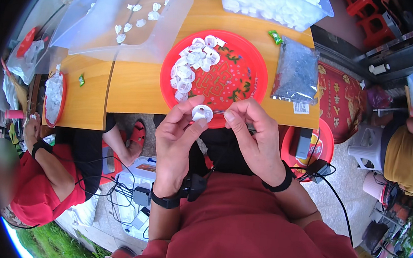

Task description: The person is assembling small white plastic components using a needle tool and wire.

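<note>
I have both of the wearer's hands close together at the near edge of a round red tray (257,84), on a wooden table (141,89). The left hand (172,143) grips a white plastic piece (201,115) between thumb and fingertips; from my end, that piece sits at the tray's six-to-seven o'clock rim. The right hand (258,142) pinches a thin stick (219,112) between thumb and forefinger, its far end pointing at nine o'clock, right up against the white piece. I cannot tell whether it goes inside. Both wrists wear black bands.

In the tray I see a pile of similar white pieces (185,73), running from twelve o'clock round the left side to eight; printed flowers show on the bare red part. Taking the tray as my dial, a clear bin (92,33) with a few scattered white pieces stands at ten o'clock, and a second clear bin (294,20) heaped with them at one. A green-wrapped sweet (275,36) lies at two, and a clear bag of dark bits (296,70) at three. At four o'clock, lower than the tabletop, I make out a red basin (328,134) with a grey box (304,143) in it. Out at eight, a co-worker in a red shirt (58,172) sits beside the table.
</note>
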Motion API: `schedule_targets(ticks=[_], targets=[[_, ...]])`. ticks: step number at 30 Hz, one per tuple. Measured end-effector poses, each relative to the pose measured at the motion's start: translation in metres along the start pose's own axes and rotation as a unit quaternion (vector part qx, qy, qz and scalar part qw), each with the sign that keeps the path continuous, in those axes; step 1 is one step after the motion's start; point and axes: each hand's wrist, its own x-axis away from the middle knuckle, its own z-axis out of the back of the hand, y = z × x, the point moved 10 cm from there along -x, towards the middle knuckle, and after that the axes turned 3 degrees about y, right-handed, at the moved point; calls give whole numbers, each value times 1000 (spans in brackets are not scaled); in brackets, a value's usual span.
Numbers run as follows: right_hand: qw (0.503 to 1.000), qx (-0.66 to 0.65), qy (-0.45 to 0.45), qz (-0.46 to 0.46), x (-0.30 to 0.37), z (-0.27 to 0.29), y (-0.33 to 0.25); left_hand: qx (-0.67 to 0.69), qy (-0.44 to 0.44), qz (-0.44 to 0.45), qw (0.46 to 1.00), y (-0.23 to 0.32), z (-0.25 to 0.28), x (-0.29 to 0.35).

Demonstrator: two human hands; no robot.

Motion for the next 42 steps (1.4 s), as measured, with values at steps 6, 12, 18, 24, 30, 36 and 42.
schedule_targets(ticks=[6,12,18,24,30,36,42], targets=[[998,49,3,29,3,1,-9,-14,-14,-39,999,1,2,-1],[989,115,22,95,5,2,-26,-31,-4,-32,999,4,0,1],[990,108,19,84,5,3,-23,5,19,-35,999,8,-1,4],[991,110,22,78,7,5,-20,-20,-3,-16,1000,-2,6,0],[991,88,46,95,9,8,-23,43,40,29,998,-10,1,0],[979,134,55,143,8,10,-31,32,27,12,999,-9,-3,2],[975,153,60,150,9,13,-34,38,8,9,999,-13,-8,1]])
